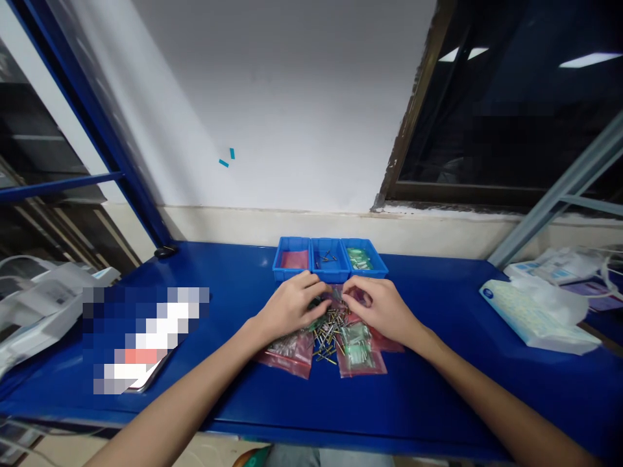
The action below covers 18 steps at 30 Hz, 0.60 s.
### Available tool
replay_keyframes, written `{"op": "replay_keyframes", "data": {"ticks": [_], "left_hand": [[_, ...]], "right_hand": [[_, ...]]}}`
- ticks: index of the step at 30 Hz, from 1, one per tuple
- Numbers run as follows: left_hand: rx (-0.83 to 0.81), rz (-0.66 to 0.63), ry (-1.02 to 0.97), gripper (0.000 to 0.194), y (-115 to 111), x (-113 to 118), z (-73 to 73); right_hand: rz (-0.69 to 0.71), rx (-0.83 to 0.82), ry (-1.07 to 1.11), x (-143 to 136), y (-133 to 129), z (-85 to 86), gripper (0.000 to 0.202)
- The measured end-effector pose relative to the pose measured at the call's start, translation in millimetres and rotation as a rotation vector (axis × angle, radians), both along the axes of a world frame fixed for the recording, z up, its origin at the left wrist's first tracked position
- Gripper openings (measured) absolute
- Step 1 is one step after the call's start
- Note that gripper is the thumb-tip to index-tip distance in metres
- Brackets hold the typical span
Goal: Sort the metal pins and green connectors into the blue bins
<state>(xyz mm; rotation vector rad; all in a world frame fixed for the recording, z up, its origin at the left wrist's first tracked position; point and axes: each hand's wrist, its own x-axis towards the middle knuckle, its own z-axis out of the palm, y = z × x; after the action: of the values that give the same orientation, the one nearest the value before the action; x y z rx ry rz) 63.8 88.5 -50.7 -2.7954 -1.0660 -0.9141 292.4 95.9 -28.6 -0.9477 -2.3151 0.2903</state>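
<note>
The small thin metal pins (327, 337), silver and gold-coloured, lie in a loose heap on the blue painted surface (428, 415), between and just below the two hands. Each one should be light and stiff, I think, but smooth, so it may roll or slip; it is better to pinch one by the middle of its shaft, with the fingertips, starting from the edge of the heap, because they cross each other and could come up together. The left grip (294, 305) is curled, thumb near the fingers, and the right grip (382, 308) is bent in a similar way; whether either one pinches something, I cannot tell. The pink plastic zip bag (296, 363) at left and the pink bag with pale green pieces (359, 353) at right look soft and slippery, and they crowd the heap from both sides. Behind the hands stand three joined blue plastic trays (367, 274), whose walls must be cleared from above. The patterned tissue box (530, 324) is well apart at right, not in the way
</note>
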Motion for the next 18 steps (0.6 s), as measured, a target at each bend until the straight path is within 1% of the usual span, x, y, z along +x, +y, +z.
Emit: {"op": "replay_keyframes", "data": {"ticks": [4,9,14,18], "left_hand": [[0.004,-0.018,-0.001,0.025,-2,3,-0.3],[-0.045,-0.018,-0.069,0.022,-3,4,0.1],[-0.069,0.008,-0.142,0.017,-3,4,0.8],[-0.082,0.011,-0.227,0.015,-2,3,0.6]], "right_hand": [[-0.005,-0.091,0.15,-10,-6,-0.4,0.009],[-0.03,-0.077,0.225,-15,-9,-7.7,0.012],[-0.012,0.001,0.182,-11,-6,-7.6,0.017],[0.015,0.003,0.099,-8,-2,-10.6,0.02]]}}
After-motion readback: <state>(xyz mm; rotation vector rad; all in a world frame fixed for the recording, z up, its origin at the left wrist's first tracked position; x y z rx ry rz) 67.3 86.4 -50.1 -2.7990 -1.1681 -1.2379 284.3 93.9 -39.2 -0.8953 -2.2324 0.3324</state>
